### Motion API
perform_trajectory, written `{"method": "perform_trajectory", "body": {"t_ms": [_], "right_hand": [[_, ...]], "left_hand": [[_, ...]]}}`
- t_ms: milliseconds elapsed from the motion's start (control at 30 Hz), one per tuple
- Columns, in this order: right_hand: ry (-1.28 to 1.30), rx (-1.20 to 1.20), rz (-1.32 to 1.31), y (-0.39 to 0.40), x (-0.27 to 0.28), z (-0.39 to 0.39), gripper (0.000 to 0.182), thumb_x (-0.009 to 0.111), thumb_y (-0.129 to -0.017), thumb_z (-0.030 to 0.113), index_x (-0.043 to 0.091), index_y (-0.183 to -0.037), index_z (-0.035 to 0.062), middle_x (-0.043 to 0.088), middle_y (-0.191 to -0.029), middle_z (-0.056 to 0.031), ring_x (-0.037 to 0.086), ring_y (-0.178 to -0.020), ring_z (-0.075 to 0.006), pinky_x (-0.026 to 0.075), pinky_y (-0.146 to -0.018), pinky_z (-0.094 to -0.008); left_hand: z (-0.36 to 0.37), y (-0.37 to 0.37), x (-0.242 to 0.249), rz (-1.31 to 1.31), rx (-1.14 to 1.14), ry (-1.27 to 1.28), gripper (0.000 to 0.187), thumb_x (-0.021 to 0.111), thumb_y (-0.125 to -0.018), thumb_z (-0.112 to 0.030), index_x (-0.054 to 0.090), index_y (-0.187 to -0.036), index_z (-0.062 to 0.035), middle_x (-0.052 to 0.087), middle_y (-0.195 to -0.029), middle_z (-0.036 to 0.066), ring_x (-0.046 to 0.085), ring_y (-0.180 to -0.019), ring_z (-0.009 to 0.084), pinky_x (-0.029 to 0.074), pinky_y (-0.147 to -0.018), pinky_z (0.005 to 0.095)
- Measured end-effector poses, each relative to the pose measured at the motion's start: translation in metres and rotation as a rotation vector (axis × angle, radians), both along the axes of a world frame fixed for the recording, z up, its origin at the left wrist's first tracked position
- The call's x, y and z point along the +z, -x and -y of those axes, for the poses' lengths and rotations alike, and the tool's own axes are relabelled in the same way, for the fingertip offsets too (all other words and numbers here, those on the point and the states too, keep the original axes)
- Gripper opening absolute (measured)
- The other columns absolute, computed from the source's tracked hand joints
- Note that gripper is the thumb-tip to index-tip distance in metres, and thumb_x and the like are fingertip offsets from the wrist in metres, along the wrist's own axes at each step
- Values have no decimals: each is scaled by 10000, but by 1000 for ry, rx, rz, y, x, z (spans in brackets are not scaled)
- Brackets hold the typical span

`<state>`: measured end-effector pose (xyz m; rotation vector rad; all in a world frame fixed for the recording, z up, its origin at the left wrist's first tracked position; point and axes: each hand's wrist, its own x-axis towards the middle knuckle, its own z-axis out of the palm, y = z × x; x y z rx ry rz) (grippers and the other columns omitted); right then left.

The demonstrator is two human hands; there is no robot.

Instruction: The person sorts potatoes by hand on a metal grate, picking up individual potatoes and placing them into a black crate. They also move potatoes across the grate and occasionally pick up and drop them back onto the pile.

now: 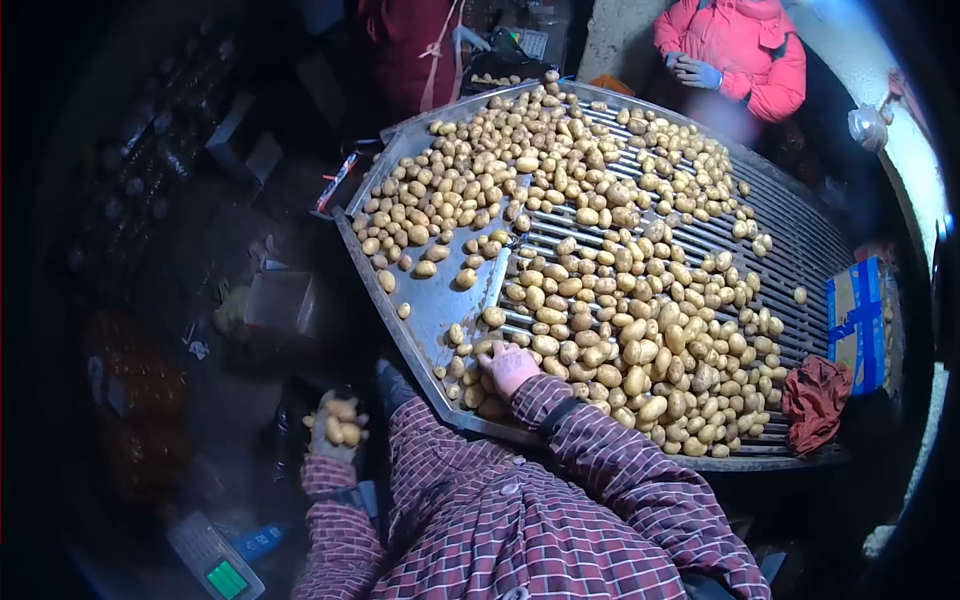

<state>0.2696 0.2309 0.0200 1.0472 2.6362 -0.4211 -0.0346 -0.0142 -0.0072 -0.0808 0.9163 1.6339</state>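
Observation:
Several potatoes (345, 432) rest in my left hand (335, 447), which is gloved, blurred and held low, off the left edge of the sorting table (440, 300). Its fingers are largely covered by the potatoes. My right hand (510, 368), in a pinkish glove, lies on the potatoes (640, 350) near the table's front edge. Its fingers are spread forward against them, with no potato visibly gripped; the undersides of the fingers are hidden. The table has a smooth metal sheet on the left and slatted bars on the right, both with potatoes spread over them.
A scale with a lit green display (226, 580) sits at lower left. On the table's right end are a red cloth (816, 403) and a blue-taped box (856, 325). A person in a pink jacket (735, 50) stands across the table; another in dark red (405, 50) is behind it.

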Motion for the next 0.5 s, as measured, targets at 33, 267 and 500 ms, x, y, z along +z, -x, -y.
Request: {"method": "perform_trajectory", "body": {"t_ms": [33, 267, 500], "right_hand": [[-12, 2, -48, 0, -7, 5, 341, 524, -872, 137, 576, -1208, 158, 554, -1122, -143, 610, -1017, -303, 530, -804, -411], [309, -392, -357, -28, 14, -37, 613, 688, -770, 308, 471, -1328, 176, 550, -1210, -177, 578, -1119, -347, 474, -946, -429], [167, -270, -93, 29, -9, -74, 606, 678, -776, 179, 487, -1349, 230, 478, -1231, -218, 587, -1075, -396, 510, -900, -458]], "left_hand": [[20, 3, 17, -153, 117, 261, 309, 601, -899, -383, 538, -1187, -292, 563, -981, 78, 602, -778, 274, 530, -545, 425], [172, 98, -156, -676, 240, 705, 288, 455, -948, -406, 547, -1106, -184, 599, -1002, 115, 548, -719, 234, 473, -573, 364], [-69, -57, 5, -686, -29, 333, 363, 492, -973, -231, 505, -1286, -48, 634, -1104, 140, 661, -884, 229, 577, -730, 340]]}}
